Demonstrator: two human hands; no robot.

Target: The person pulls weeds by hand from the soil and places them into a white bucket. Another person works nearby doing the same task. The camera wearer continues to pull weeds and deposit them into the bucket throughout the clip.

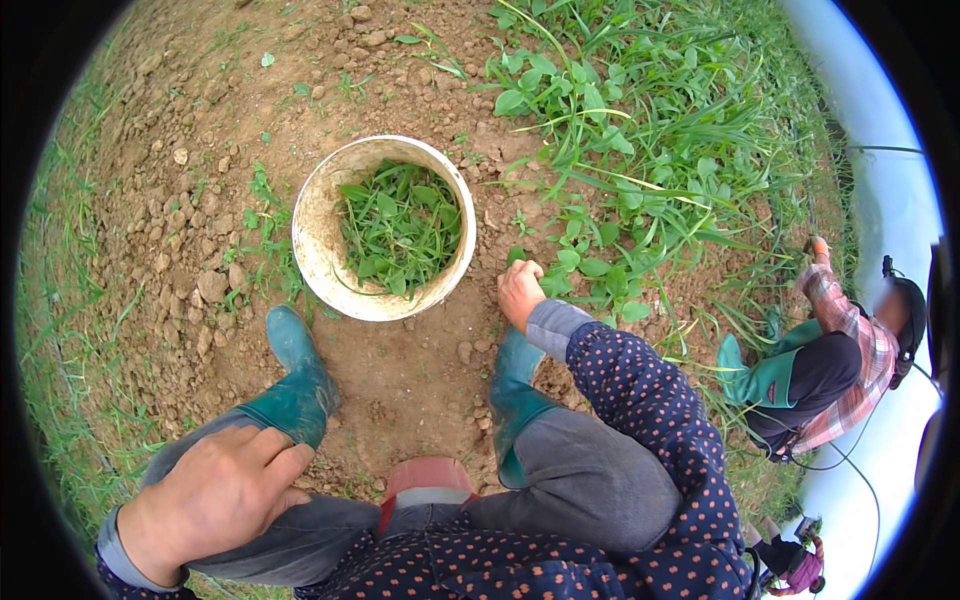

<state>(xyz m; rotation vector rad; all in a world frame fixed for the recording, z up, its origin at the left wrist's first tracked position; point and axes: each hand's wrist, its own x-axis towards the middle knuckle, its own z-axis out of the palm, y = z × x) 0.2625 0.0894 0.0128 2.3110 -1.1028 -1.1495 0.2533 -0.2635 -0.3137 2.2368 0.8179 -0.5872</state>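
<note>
Head view shows a round white plastic bucket, soil-smeared inside, [318, 245] standing on loose brown soil [400, 400] just ahead of two teal rubber boots [300, 385], with a heap of cut-looking green leafy plants [395, 225] lying inside it. Lumpy ground may make the bucket's footing unsure, so a knock from a boot or the right forearm could tip it and spill the heap. A stem gripped too high and tugged hard could snap, leaving its root in the soil.

The right hand [520, 292] reaches forward and low beside the bucket, knuckles up, fingers curled together at the edge of a dense green leafy patch [640, 150]; a leaf shows just beyond the fingertips, but I cannot tell whether they pinch it. The left hand [225, 490] hangs back over the left thigh, fingers bent and close together, its palm hidden, so I cannot tell whether it holds anything
</note>
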